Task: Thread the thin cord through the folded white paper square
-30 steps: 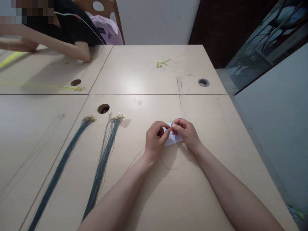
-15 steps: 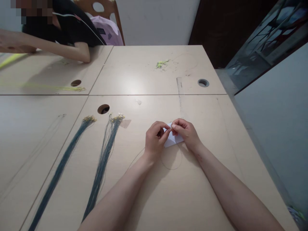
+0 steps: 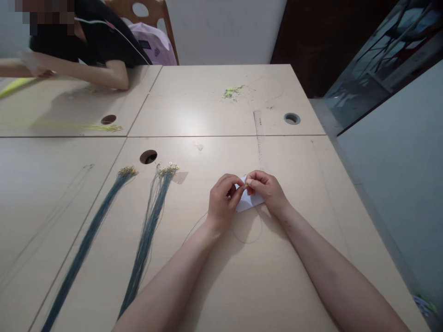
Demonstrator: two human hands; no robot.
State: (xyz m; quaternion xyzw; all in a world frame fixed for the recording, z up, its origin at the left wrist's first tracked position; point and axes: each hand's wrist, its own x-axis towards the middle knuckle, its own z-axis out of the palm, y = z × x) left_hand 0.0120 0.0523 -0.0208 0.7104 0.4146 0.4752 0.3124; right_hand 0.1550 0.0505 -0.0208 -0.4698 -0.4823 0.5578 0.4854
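Observation:
My left hand [image 3: 224, 201] and my right hand [image 3: 267, 190] meet fingertip to fingertip above a small white paper [image 3: 249, 201] lying on the beige table [image 3: 221, 276]. Both hands are pinched shut on something tiny that I cannot make out. A thin thread [image 3: 246, 240] loops on the table just below the hands and trails off to the left. Two bundles of blue-green cords with gold clasps lie to the left, one bundle [image 3: 150, 226] nearer the hands and the other bundle [image 3: 93, 230] further left.
A clear ruler [image 3: 258, 136] lies beyond the hands. Round cable holes [image 3: 148, 157] [image 3: 292, 118] sit in the tabletops. Green scraps [image 3: 233, 91] lie at the back. Another person's arm [image 3: 86, 74] rests on the far left table, near yellow-green cords [image 3: 100, 127].
My hands stay pinched together in the same spot. The other person's far hand has shifted slightly at the left edge.

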